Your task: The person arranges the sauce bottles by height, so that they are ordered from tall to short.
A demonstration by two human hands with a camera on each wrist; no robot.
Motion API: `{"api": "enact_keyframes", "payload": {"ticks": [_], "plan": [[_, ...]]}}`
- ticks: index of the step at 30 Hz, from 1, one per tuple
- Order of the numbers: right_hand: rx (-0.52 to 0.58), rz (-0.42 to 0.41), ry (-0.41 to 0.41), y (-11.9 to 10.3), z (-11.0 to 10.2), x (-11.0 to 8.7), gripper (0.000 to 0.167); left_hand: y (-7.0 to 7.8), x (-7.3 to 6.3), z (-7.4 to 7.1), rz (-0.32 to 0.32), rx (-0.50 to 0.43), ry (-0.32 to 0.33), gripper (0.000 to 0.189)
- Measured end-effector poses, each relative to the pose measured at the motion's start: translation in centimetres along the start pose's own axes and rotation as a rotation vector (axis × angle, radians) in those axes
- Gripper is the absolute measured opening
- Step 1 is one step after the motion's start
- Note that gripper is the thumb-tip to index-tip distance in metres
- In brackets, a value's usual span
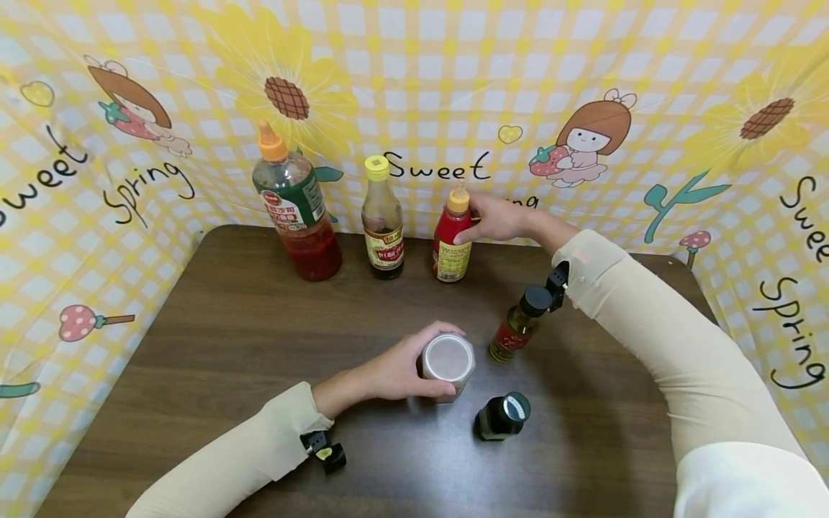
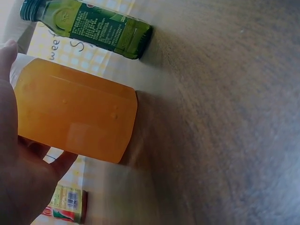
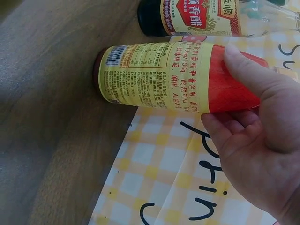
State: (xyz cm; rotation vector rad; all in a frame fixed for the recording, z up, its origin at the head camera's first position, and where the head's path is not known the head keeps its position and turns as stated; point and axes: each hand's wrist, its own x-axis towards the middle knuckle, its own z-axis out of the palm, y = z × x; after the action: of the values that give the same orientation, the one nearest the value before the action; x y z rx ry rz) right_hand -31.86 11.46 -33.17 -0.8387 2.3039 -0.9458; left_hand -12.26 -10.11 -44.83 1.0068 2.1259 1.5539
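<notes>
My left hand (image 1: 404, 368) grips a clear jar (image 1: 448, 360) with a pale round lid. In the left wrist view the jar (image 2: 77, 110) shows orange contents and flat sides, and it stands upright on or just at the tabletop. Farther back, my right hand (image 1: 497, 217) holds a red ketchup-like squeeze bottle (image 1: 452, 252) with a yellow cap and a yellow label. Thumb and fingers wrap its upper part in the right wrist view, where the bottle (image 3: 154, 77) shows its printed back label. Whether its base touches the table is hard to tell.
Left of the red bottle stand a dark sauce bottle (image 1: 385, 241) with a yellow cap and a large red-sauce bottle (image 1: 304, 230) with an orange nozzle. A dark-capped oil bottle (image 1: 514, 331) and a short dark jar (image 1: 502, 417) stand right of the clear jar. Patterned cloth (image 1: 414, 86) walls the table.
</notes>
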Motion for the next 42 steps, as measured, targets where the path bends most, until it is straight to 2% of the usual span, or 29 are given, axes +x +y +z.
{"api": "enact_keyframes", "payload": {"ticks": [8,14,18,21,23,26,30,34,38,42], "plan": [[-0.003,-0.012,0.004,0.2,0.0,-0.1,0.064,0.2,0.0,-0.1,-0.008,0.001,-0.007,0.072],[0.020,-0.022,0.012,0.4,-0.4,-0.6,0.073,0.3,-0.1,-0.5,-0.015,0.010,-0.027,0.075],[0.029,-0.010,0.013,0.3,-1.1,-1.4,0.079,0.3,-0.1,-1.4,0.051,0.034,-0.016,0.070],[0.014,0.021,0.028,0.0,-1.7,-2.5,0.079,0.5,0.1,-2.5,0.128,0.052,0.026,0.065],[-0.003,0.035,0.034,-0.3,-2.1,-3.4,0.078,0.8,0.2,-3.4,0.168,0.064,0.072,0.064],[-0.013,0.045,0.053,-0.4,-2.4,-4.9,0.073,1.6,0.4,-5.0,0.189,0.081,0.165,0.069],[0.009,0.019,0.093,-0.1,-2.2,-6.7,0.064,2.7,0.7,-7.4,0.159,0.106,0.315,0.064],[0.046,-0.030,0.170,0.5,-1.5,-8.6,0.052,3.2,1.2,-9.8,0.120,0.137,0.476,0.061],[0.136,-0.091,0.216,1.1,-0.8,-10.4,0.047,3.0,2.2,-11.6,0.093,0.172,0.611,0.064],[0.200,-0.159,0.229,1.8,0.2,-12.0,0.049,2.7,3.1,-12.8,0.084,0.214,0.733,0.071]]}}
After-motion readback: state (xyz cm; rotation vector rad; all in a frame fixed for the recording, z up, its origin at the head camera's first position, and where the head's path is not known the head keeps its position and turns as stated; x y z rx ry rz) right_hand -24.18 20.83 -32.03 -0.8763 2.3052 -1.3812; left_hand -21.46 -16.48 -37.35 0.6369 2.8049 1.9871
